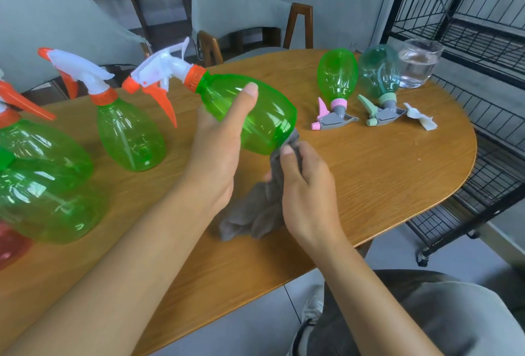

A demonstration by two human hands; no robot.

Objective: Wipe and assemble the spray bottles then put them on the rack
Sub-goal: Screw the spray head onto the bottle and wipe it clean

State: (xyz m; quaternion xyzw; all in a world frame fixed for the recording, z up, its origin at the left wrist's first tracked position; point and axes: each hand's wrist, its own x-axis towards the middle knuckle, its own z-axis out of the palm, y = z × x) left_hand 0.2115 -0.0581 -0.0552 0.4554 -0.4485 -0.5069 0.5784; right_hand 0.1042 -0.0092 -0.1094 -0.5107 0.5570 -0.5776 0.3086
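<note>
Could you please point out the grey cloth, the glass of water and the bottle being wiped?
grey cloth (257, 210): head view, bunched lower folds.
glass of water (420, 64): head view, side wall.
held green bottle (255, 119): head view, belly.

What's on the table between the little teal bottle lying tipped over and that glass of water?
Nothing: in the head view the teal bottle lies right beside the glass of water, with no object between them, only a sliver of bare table.

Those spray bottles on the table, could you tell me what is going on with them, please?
A person's left hand holds a green spray bottle tilted above the table, while the right hand presses a grey cloth against its base. Other bottles wait on the table; none shows on the black rack.
</note>
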